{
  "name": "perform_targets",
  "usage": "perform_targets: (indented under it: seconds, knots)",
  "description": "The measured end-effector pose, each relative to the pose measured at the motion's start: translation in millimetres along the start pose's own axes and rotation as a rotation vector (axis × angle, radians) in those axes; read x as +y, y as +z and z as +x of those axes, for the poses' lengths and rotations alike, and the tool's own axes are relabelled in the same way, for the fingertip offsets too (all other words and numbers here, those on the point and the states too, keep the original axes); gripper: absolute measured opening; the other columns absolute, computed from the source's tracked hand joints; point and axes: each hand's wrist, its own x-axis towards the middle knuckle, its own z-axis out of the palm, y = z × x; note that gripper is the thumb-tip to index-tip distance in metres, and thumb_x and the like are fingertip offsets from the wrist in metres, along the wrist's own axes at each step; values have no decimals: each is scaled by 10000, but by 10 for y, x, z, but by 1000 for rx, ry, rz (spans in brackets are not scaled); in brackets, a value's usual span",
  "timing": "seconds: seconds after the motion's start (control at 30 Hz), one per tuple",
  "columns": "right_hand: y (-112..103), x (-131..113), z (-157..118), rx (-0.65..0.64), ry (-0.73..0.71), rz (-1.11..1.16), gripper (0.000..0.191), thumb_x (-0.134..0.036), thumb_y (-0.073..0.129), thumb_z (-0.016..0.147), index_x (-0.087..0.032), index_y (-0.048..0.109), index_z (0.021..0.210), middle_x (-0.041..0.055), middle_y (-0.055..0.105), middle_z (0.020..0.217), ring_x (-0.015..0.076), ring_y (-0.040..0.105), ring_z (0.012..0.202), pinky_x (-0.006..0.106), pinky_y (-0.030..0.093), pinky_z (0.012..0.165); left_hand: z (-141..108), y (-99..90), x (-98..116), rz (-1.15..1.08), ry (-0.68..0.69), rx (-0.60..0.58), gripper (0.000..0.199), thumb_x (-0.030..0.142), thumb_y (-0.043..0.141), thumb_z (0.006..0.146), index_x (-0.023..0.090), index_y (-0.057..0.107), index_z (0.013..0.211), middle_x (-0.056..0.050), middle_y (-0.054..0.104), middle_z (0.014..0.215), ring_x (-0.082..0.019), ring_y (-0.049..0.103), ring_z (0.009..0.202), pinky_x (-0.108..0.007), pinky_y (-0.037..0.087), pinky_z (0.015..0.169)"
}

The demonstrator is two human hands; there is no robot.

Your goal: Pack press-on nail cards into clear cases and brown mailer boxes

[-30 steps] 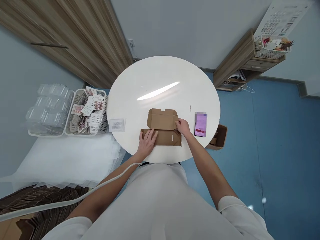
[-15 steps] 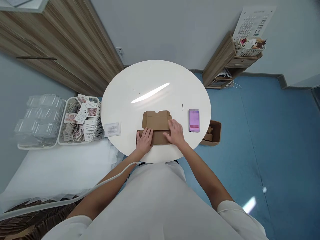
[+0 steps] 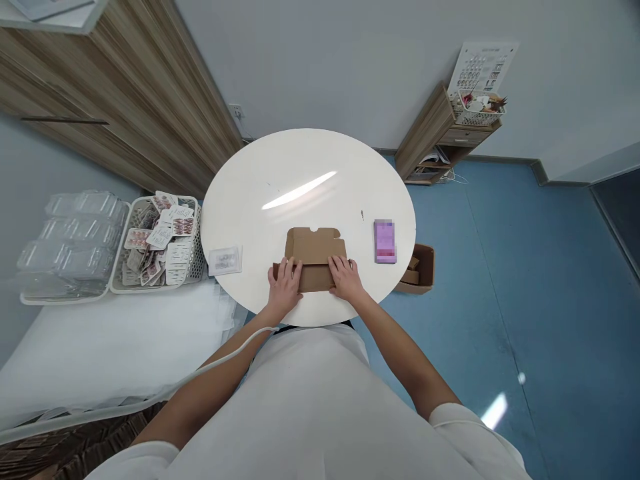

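A brown cardboard box blank (image 3: 316,247), partly folded with notched flaps at its far edge, lies near the front of the round white table (image 3: 310,160). On its left near corner rests my left hand (image 3: 285,287), fingers spread over the folded edge. My right hand (image 3: 346,279) lies on the right near part of the cardboard, its fingers apart and pointing away from me. To the right is a purple-screened phone or box (image 3: 385,241). A clear packet with a printed sheet (image 3: 225,261) sits at the table's left edge.
Left of the table stand a white basket of printed cards (image 3: 117,277) and a tray of clear plastic containers (image 3: 83,300). An open carton (image 3: 427,267) is on the floor at right. A wooden cabinet (image 3: 425,133) stands against the wall.
My right hand has moved slightly left and down onto the near part of the cardboard. My left hand stays at the left corner, and the view has shifted a little.
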Motion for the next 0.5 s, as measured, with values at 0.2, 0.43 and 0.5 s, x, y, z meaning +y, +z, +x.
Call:
perform_targets:
  seconds: [0.2,0.43,0.5]
  knots:
    - [41,-70,-26,-6,43,-4,955,-335,665,617,-166,98,1366,147,276,1370,305,158,1274,501,124,1004,-305,153,-342,-349,-336,35,932,410,604,670,137,51,1369,-227,277,1358,-338,292,1241,-522,304,925]
    - [82,-141,-78,-25,86,3,962,-345,658,622,-227,60,1366,131,229,1400,300,147,1274,585,135,968,-263,369,-571,-732,-375,96,700,237,545,718,126,216,1326,-156,540,1133,-221,557,988,-351,493,750]
    - [94,-145,-103,-28,84,29,961,-338,653,627,-224,52,1368,128,227,1398,292,144,1275,557,189,966,-240,364,-588,-764,-427,122,572,201,529,714,137,354,1255,-136,579,1075,-209,579,940,-340,501,729]
